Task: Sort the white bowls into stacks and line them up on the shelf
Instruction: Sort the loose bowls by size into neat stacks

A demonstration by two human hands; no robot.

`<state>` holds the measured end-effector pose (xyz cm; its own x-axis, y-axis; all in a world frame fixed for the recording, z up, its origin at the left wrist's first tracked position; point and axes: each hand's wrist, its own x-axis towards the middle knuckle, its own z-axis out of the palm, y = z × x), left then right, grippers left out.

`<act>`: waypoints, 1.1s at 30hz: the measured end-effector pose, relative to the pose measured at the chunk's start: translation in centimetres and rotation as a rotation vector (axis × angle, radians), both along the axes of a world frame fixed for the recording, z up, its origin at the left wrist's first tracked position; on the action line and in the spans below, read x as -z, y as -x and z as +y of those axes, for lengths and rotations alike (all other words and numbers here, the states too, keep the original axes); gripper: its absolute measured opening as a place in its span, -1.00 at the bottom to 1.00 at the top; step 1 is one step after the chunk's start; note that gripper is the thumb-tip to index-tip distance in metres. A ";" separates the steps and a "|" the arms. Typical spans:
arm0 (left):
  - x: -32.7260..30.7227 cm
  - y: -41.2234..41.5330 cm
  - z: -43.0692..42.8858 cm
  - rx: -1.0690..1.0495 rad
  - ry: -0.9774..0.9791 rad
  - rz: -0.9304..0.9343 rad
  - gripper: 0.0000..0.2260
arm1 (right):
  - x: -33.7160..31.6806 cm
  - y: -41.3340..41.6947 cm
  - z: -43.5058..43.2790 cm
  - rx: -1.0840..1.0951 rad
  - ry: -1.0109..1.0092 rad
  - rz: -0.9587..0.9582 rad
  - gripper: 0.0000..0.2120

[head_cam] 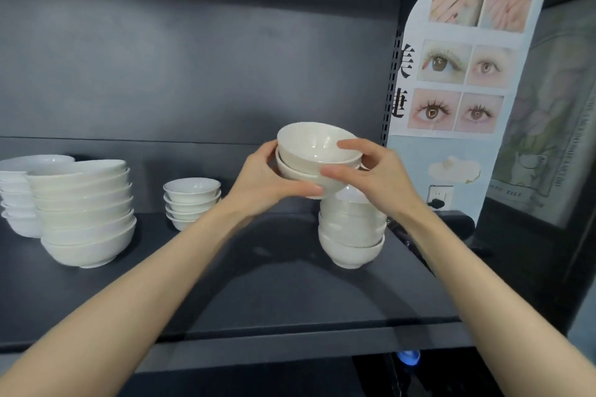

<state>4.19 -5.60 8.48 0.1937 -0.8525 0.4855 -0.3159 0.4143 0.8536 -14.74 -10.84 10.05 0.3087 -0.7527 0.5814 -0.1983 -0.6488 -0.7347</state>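
Observation:
Two nested white bowls [314, 151] are held in the air above a stack of medium white bowls [351, 232] at the right of the dark shelf [258, 284]. My left hand [267, 179] grips the pair from the left and underneath. My right hand [371, 171] grips them from the right, thumb over the top bowl's rim. The top bowl tilts toward me. A stack of large bowls [85, 213] stands at the left, a stack of small bowls [192, 201] in the middle, and another small stack [17, 193] at the far left.
The shelf's dark back panel and upright post [392, 80] close the right side. A poster [464, 74] hangs beyond it, with a wall socket and plug [437, 198] beneath. Bare shelf surface lies between the stacks and along the front edge.

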 end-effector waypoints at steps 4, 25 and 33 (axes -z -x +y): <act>-0.9 3.6 -3.2 0.057 -0.035 -0.008 -0.25 | -1.1 3.3 -2.1 0.072 -0.026 -0.020 -0.24; 3.6 5.7 -7.6 0.106 -0.208 0.018 -0.21 | 2.8 5.8 -7.3 0.027 -0.192 0.044 -0.42; 4.5 5.2 -8.0 0.175 -0.184 0.076 -0.21 | 2.8 5.8 -7.5 0.018 -0.201 0.054 -0.42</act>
